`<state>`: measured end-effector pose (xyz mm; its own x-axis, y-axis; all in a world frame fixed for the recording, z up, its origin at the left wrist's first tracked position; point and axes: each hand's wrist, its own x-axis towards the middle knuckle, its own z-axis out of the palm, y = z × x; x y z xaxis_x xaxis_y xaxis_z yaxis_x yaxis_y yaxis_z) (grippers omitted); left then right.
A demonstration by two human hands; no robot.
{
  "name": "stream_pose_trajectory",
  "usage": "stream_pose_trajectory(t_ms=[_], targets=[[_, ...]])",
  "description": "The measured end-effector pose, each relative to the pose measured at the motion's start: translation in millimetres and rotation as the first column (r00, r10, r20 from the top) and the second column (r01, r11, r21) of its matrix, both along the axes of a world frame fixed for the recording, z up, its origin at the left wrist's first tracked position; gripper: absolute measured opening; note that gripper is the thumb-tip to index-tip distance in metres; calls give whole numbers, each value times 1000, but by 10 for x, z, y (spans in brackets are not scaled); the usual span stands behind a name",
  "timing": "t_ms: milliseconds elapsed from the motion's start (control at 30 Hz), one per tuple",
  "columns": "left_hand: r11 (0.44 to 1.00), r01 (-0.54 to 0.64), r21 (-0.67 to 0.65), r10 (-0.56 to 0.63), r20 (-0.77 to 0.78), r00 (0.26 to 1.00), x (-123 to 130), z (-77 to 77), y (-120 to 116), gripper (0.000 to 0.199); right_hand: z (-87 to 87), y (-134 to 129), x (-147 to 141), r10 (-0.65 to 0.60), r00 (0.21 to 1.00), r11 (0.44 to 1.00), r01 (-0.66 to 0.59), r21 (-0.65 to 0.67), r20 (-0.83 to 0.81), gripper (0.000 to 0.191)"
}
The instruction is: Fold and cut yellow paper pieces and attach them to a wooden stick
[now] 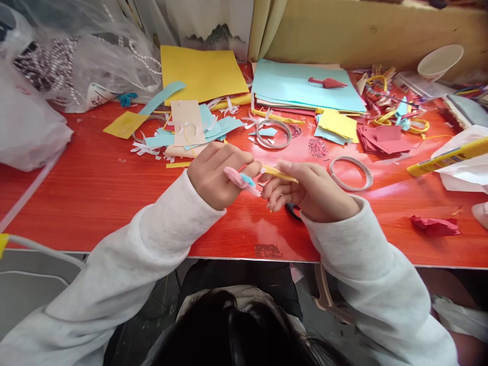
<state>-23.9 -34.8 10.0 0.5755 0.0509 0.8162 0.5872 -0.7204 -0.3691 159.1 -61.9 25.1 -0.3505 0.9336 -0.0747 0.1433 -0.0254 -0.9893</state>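
Observation:
Above the red table, my right hand (318, 190) pinches a narrow folded yellow paper strip (280, 174) between thumb and fingers. My left hand (219, 175) is closed at the strip's other end, its fingertips partly hidden. A small pink and light-blue piece (244, 181) sticks out at my left fingers; I cannot tell how it is held. Under my right wrist a black loop (293, 211), like a scissors handle, shows in part. Close behind my hands lie a tape roll (273, 134) and paper scraps (213, 127).
Yellow sheets (204, 73) and light-blue sheets (305, 86) lie at the back. To the right are another tape roll (351, 174), dark red paper pieces (383, 140), a yellow tube (450, 156) and a paper cup (440, 62). Plastic bags (30, 112) crowd the left.

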Motion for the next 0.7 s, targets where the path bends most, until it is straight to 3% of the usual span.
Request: stream_pose_trajectory(t_ms=[67, 167, 267, 333, 400, 533, 700], targets=[[1000, -9, -6, 9, -2, 1000, 16, -25, 4, 11, 15, -19, 21, 8, 994, 990, -23, -137, -109, 24], [979, 10, -205, 10, 98, 995, 22, -36, -12, 14, 10, -31, 45, -25, 985, 974, -15, -225, -173, 12], [876, 102, -472, -10, 195, 981, -6, 9, -33, 25, -6, -27, 54, -60, 989, 983, 35, -181, -135, 15], [822, 142, -552, -10, 235, 972, -28, 48, -43, 24, -10, -23, 51, -84, 992, 988, 71, -136, -99, 16], [840, 134, -526, -12, 230, 973, -34, 64, -53, 18, -3, -22, 44, -107, 989, 986, 91, -142, -104, 17], [956, 16, -292, 20, 121, 992, 16, 10, -72, 10, 26, -30, 30, -102, 974, 962, 45, -269, -202, 14], [995, 10, -102, -1, 93, 996, 56, -30, -43, 8, 33, -48, 4, -111, 970, 958, 47, -281, -216, 15]])
